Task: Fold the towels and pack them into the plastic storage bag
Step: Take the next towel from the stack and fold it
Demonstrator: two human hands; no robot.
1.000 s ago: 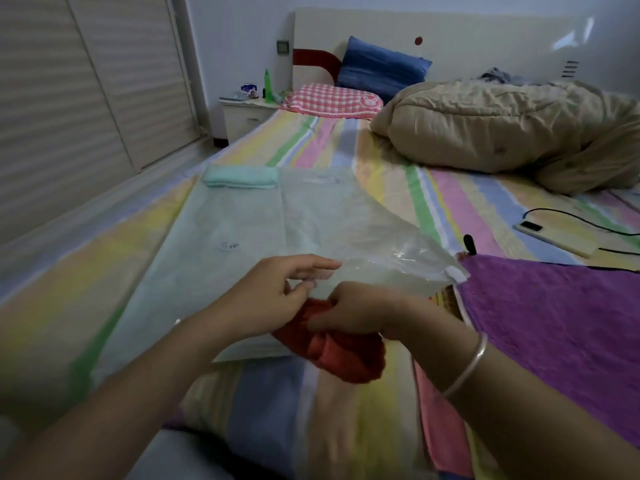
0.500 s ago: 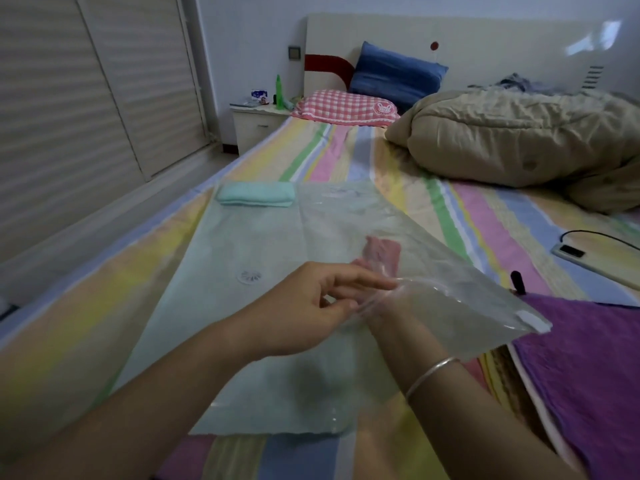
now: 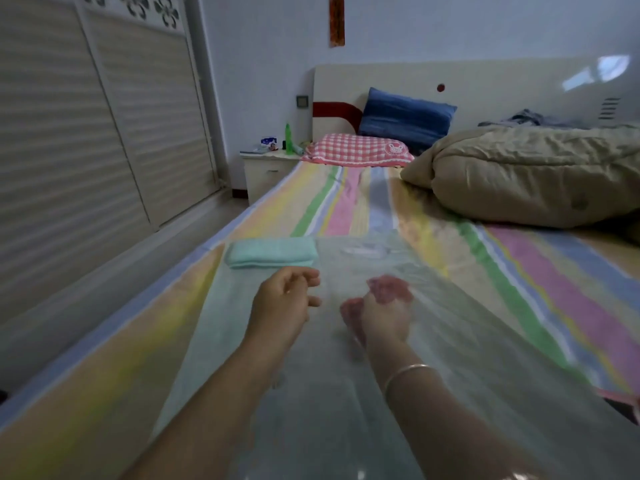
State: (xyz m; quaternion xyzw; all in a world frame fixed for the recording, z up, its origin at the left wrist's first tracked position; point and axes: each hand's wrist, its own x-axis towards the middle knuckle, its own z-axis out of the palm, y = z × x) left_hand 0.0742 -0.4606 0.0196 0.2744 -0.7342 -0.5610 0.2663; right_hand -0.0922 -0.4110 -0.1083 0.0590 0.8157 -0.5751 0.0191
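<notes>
A large clear plastic storage bag [image 3: 450, 341] lies flat along the striped bed. A folded teal towel [image 3: 272, 252] sits in its far left corner. My right hand [image 3: 384, 320] is deep inside the bag, seen through the film, gripping a folded red towel [image 3: 388, 289] about a hand's width right of the teal one. My left hand [image 3: 280, 306] is above the bag just in front of the teal towel. Its fingers are loosely curled, with nothing visible between them.
A bunched beige quilt [image 3: 536, 174] fills the far right of the bed. A pink checked pillow [image 3: 356, 150] and a blue pillow [image 3: 405, 116] lie at the headboard. A nightstand [image 3: 266, 168] with a green bottle [image 3: 287, 133] stands left, beside wardrobe doors [image 3: 86, 150].
My right hand has pushed the red towel from the bag's mouth deep inside, toward the far end. My left hand has let go of the bag's edge and moved forward.
</notes>
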